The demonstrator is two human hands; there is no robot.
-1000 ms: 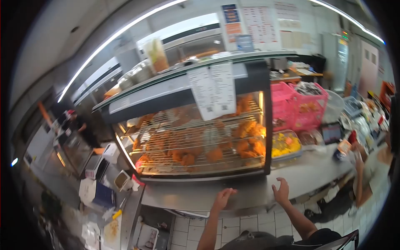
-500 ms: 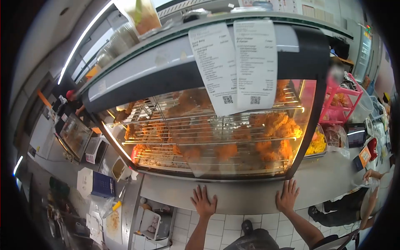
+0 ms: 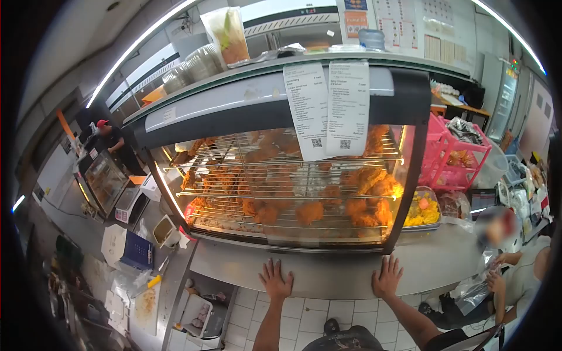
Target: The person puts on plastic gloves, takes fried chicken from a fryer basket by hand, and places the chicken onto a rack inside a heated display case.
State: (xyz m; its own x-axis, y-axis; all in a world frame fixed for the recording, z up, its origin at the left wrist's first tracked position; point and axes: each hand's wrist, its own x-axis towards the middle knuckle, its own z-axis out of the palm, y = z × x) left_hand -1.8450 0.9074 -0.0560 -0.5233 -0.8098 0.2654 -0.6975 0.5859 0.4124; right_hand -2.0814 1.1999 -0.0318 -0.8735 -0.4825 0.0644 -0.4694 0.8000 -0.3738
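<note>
My left hand [image 3: 276, 279] lies flat, fingers spread, on the front edge of a steel counter [image 3: 328, 272]. My right hand [image 3: 386, 276] rests the same way further right on that edge. Neither holds anything. Just behind them stands a glass warming cabinet [image 3: 281, 175] with wire racks full of fried chicken pieces [image 3: 363, 199]. Two printed receipts [image 3: 326, 108] hang from its top front.
A pink crate [image 3: 453, 158] and a tray of yellow food [image 3: 420, 212] stand right of the cabinet. A seated person [image 3: 515, 269] handles a plastic bag at the right. Another person in a red cap [image 3: 111, 143] works far left. Boxes and clutter fill the lower left counter [image 3: 126, 248].
My hands went from hovering over the counter edge to resting flat on it. The view moved in close to the cabinet, then drew back slightly. The seated person came into view at right.
</note>
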